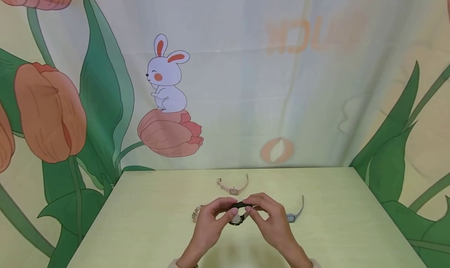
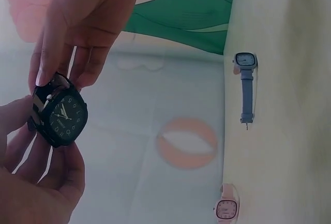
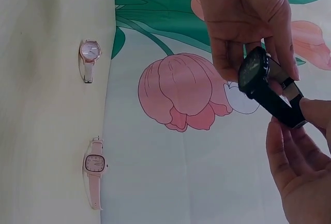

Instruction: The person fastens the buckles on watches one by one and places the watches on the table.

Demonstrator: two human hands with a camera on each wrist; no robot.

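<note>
Both hands hold a black wristwatch [image 1: 241,204] above the table. It has a dark squarish dial [image 2: 67,118] with light numerals, and its strap bends round into a loop. My left hand [image 1: 209,222] pinches one side between thumb and fingers. On the other side, my right hand [image 1: 272,220] grips the watch the same way. In the right wrist view, the right-hand fingers [image 3: 292,151] are at the black strap [image 3: 282,105], while the left hand [image 3: 248,17] is by the case. Fingers hide parts of the strap in every view.
Beyond the hands lies a pink watch [image 1: 233,190] on the pale table [image 1: 140,221]. A blue watch [image 1: 291,218] is to the right, partly behind the right hand. A rose-gold-rimmed watch [image 3: 90,51] lies left, partly covered by the left hand. A printed curtain [image 1: 228,104] hangs behind.
</note>
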